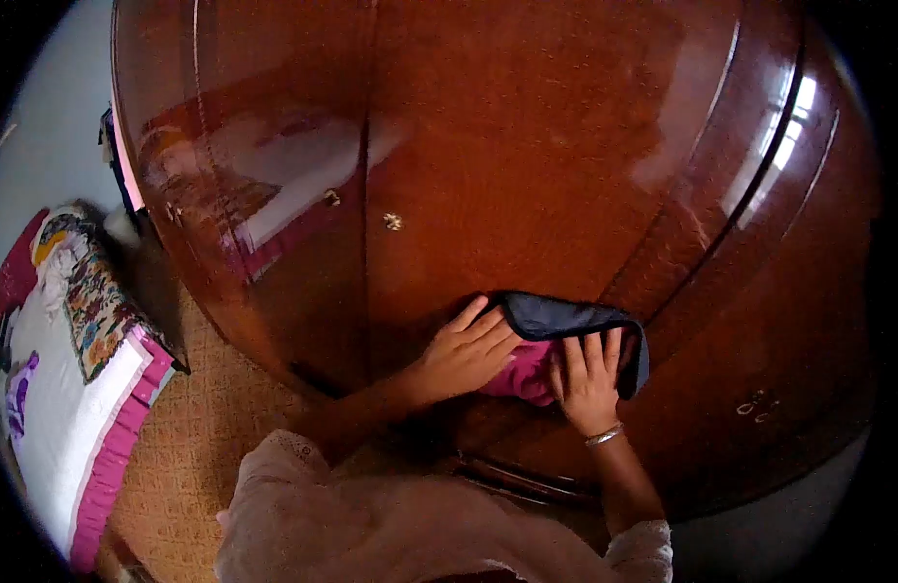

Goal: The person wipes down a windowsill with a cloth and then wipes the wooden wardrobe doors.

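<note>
A dark blue-grey cloth (556, 317) lies against the glossy red-brown wooden cabinet (527, 175), with its edge folded over. Pink fabric (527, 374) shows between my two hands, below the dark cloth. My left hand (470, 352) rests on the left end of the cloth, its fingers spread. On the right, my right hand (591, 382), with a silver bangle at the wrist, lies flat over the cloth with fingers apart. Parts of the cloth under both hands are hidden.
A bed (70, 398) with white and pink bedding and a flowered cloth (97, 301) stands at the left. Patterned brown flooring (201, 437) lies between bed and cabinet. Small metallic fittings (393, 222) dot the cabinet's shiny front.
</note>
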`<state>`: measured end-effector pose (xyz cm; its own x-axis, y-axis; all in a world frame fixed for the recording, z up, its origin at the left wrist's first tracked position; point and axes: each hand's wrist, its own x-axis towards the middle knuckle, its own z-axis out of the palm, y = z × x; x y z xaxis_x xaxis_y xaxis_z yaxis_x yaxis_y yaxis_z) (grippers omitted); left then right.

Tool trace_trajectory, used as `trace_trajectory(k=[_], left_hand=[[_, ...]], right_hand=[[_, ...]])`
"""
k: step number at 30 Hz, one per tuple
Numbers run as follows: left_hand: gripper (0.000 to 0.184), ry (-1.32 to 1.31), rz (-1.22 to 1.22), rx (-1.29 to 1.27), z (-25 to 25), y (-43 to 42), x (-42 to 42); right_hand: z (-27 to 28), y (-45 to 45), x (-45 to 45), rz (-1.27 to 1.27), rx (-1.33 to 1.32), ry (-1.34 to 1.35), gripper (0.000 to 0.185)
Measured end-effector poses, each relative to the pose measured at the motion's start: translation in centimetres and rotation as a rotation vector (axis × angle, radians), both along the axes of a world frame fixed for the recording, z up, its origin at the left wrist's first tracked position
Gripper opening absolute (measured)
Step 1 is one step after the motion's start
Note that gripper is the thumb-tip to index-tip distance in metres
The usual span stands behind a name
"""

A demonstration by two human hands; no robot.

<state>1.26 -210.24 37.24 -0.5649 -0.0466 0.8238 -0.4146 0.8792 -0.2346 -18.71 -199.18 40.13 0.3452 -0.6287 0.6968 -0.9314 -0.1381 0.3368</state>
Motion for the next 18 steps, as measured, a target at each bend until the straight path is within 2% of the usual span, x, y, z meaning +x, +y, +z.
trace_trajectory(k=[2, 4, 5, 8, 10, 14, 18], left_hand=[[0.032, 0.056, 0.027, 0.025, -1.2, -0.6, 0.8], [0.042, -0.020, 0.078, 0.102, -1.7, -1.3, 1.4], [0.042, -0.016, 0.088, 0.075, -0.9, -1.5, 1.8], [0.037, 0.119, 0.105, -0.040, 3.9, -2.4, 2.9], [0.040, 0.127, 0.049, -0.073, 7.1, -4.1, 4.3], [0.050, 0.115, 0.058, -0.102, 15.2, -6.8, 7.2], [0.059, 0.213, 0.056, -0.157, 18.1, -9.8, 10.5]], right_hand=[[0.1, -0.7, 1.8, 0.029, 0.040, -0.050, 0.049], [0.2, -2.0, 3.6, 0.021, -0.026, 0.027, 0.050], [0.5, -2.8, 4.3, 0.046, -0.139, 0.084, 0.049], [3.4, -4.8, 6.8, 0.031, -0.130, -0.003, 0.049], [5.8, -6.7, 8.4, 0.081, -0.208, -0.074, 0.050], [13.1, -9.6, 12.2, 0.003, -0.287, -0.164, 0.048], [17.3, -12.8, 16.3, -0.021, -0.452, -0.090, 0.049]])
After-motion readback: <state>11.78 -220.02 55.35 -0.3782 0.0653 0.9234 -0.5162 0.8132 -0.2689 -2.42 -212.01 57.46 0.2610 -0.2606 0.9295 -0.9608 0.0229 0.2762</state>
